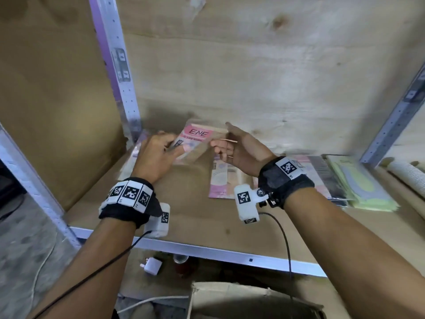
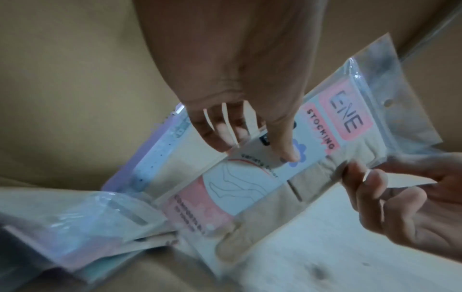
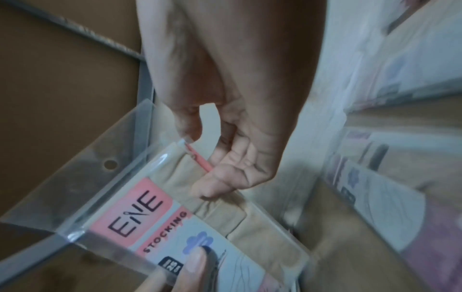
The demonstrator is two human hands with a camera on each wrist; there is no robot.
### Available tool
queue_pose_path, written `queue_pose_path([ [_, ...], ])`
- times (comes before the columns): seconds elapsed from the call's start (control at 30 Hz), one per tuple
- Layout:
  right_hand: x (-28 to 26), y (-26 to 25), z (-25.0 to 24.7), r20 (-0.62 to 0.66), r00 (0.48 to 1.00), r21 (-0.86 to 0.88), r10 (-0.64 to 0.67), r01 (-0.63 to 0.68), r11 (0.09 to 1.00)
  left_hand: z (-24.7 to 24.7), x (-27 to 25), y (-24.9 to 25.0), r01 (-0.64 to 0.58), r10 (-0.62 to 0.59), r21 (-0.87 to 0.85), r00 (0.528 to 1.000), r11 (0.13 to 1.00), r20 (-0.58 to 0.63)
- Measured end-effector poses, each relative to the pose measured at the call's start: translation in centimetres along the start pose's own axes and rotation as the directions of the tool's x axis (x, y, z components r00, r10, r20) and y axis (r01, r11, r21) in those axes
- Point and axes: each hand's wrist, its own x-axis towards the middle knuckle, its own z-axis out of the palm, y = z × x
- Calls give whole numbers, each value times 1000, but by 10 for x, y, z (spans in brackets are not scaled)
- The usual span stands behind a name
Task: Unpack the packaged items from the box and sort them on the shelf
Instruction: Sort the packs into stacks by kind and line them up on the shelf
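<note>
Both hands are seen on one stocking packet (image 1: pixel 195 139), held up over the wooden shelf (image 1: pixel 207 217) near its back left corner. By the left hand (image 1: pixel 156 155) the packet is pinched, thumb pressed on the printed card front, fingers tucked behind. By the right hand (image 1: pixel 232 146) the opposite edge is gripped, fingers curled against the clear plastic. "ENE STOCKING" is read on the pink label. More packets (image 1: pixel 223 178) are laid flat on the shelf below and to the right, and a green-carded stack (image 1: pixel 361 183) is seen further right. An open cardboard box (image 1: pixel 248 300) is glimpsed beneath the shelf edge.
</note>
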Motion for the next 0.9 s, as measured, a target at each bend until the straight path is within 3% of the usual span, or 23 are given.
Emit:
queue_pose_path([
  [0.17, -30, 0, -42, -86, 994, -75, -65, 59, 995, 31, -8, 32, -41, 77, -290, 990, 956, 115],
  [0.27, -46, 16, -65, -96, 982, -362, -163, 118, 924, 56, -10, 43, 68, -12, -370, 988, 927, 153],
  [0.33, -55, 28, -77, -33, 985, -489, -169, 132, 862, 75, -12, 48, 158, -81, -477, 981, 864, 179],
  [0.43, -65, 44, -98, 50, 993, -455, -104, 115, 883, 101, -14, 57, 296, -211, -551, 954, 780, 214],
  [0.57, -79, 52, -122, 76, 992, -287, -102, 120, 950, 129, -14, 65, 482, -346, -575, 876, 661, 336],
  [0.7, -87, 47, -141, 59, 993, -339, -105, 119, 933, 146, -11, 71, 545, -399, -572, 838, 612, 372],
  [0.9, -100, 43, -171, 105, 992, -547, 64, 4, 837, 135, 8, 70, 542, -483, -698, 818, 468, 311],
])
